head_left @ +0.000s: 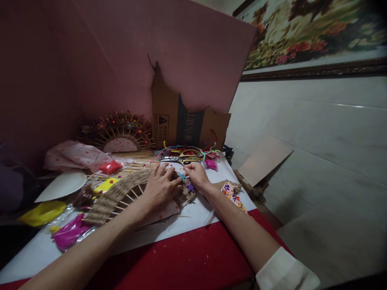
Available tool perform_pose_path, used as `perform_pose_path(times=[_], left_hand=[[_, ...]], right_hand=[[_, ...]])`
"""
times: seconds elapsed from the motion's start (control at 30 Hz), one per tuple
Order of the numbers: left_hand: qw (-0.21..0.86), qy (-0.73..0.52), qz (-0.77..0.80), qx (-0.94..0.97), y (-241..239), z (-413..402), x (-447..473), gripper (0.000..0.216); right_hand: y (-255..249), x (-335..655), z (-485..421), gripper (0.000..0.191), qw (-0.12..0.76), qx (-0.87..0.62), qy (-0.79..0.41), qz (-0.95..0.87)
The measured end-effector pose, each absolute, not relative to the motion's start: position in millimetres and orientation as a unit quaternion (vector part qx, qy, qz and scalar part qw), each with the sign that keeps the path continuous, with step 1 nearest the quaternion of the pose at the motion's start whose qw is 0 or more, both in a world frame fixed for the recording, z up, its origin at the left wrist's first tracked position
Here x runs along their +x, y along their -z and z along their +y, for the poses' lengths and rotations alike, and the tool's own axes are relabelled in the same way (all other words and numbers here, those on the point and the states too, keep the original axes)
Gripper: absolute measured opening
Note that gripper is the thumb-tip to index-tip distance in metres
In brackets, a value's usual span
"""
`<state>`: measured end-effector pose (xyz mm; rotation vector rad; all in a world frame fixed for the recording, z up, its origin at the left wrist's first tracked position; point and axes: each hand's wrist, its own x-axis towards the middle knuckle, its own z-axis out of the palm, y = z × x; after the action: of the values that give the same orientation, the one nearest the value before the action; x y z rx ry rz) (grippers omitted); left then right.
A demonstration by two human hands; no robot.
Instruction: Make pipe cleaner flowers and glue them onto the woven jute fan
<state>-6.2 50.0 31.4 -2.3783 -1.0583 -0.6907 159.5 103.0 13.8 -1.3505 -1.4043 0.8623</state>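
Observation:
A half-round fan (119, 198) of thin sticks with woven twine lies on the white sheet. My left hand (160, 185) rests on its right part, fingers spread, with the tips near a small blue flower-like piece (182, 176). Beside that piece my right hand (196, 175) has its fingers pinched together; what is between them is too small to make out. Just below the blue piece sits a purple flower (190, 187) on the fan's right end. The fan's lower middle has a pink dotted panel (165, 211), partly hidden under my left forearm.
Behind my hands lie gold-handled scissors (184, 157) and coloured pipe cleaners (208, 152). A finished-looking fan (121, 133) and torn cardboard (193, 125) stand at the back. Left are bags of magenta (69, 233) and yellow clay (44, 212). Patterned fabric (232, 194) lies right.

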Motion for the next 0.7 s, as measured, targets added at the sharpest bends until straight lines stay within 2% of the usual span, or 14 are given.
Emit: perform_pose_path(times=[0.23,0.43,0.6,0.7], left_hand=[[0.231,0.292,-0.398,-0.838,-35.6,50.8,-16.4,0.019],[0.227,0.281,-0.398,-0.843,-50.4,20.8,-23.9,0.019],[0.223,0.287,-0.378,-0.852,-48.7,-12.9,-24.1,0.018],[0.213,0.293,-0.375,-0.853,-41.7,-24.6,-24.2,0.019]], right_hand=[[-14.8,163.8,100.5,0.01,0.513,-0.534,-0.3,-0.601],[-27.1,168.2,94.6,0.014,0.561,-0.506,-0.253,-0.605],[-27.8,166.8,84.3,0.004,0.526,-0.484,-0.242,-0.656],[-27.3,168.1,78.4,0.007,0.511,-0.497,-0.199,-0.672]])
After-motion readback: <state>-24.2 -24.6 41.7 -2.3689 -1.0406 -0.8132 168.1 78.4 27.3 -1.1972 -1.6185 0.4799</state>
